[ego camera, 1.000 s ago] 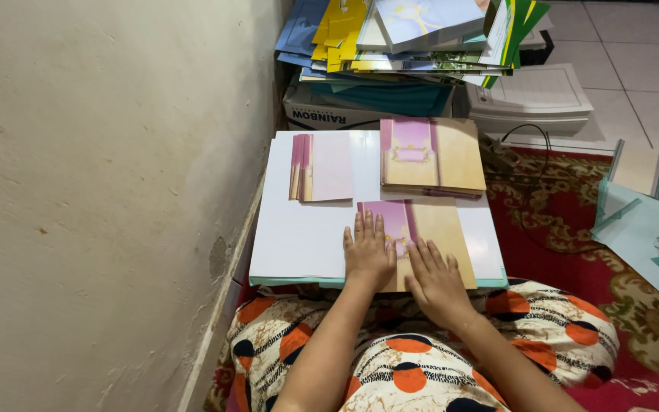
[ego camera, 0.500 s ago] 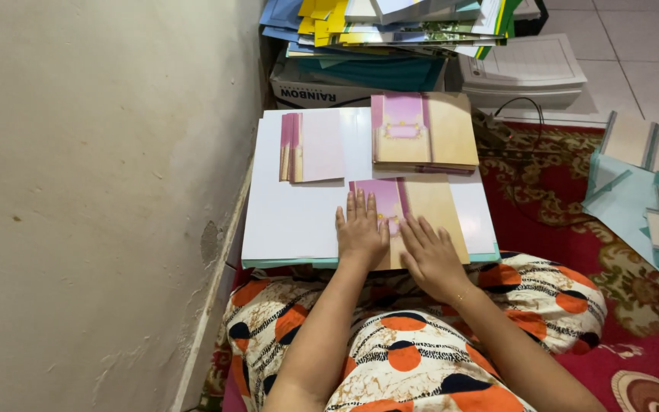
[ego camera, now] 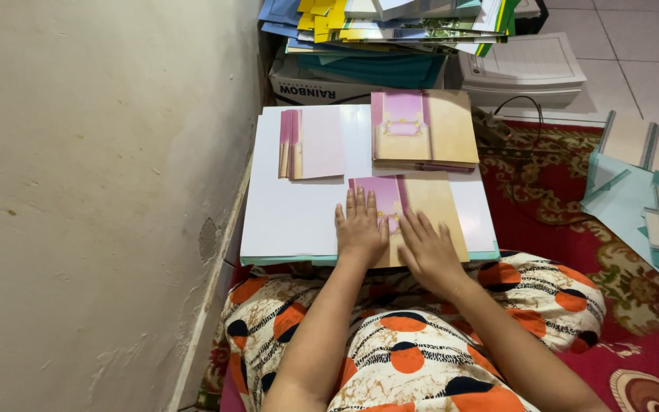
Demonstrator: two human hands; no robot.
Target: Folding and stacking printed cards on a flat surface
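Observation:
My left hand and my right hand lie flat, palms down and fingers spread, on a pink and tan card. The card rests near the front edge of a white board across my lap. Farther back on the board sit a stack of matching pink and tan cards and, to its left, a smaller pile of folded pale pink cards. Neither hand grips anything.
A plastered wall runs close along the left. Behind the board stand a cardboard box, a heap of coloured paper and a white tray stack. Teal sheets and cards lie on the red carpet at right.
Both hands stay pressed on the card in almost the same spot. The view has tilted down slightly, so the board and cards sit a little higher in the frame.

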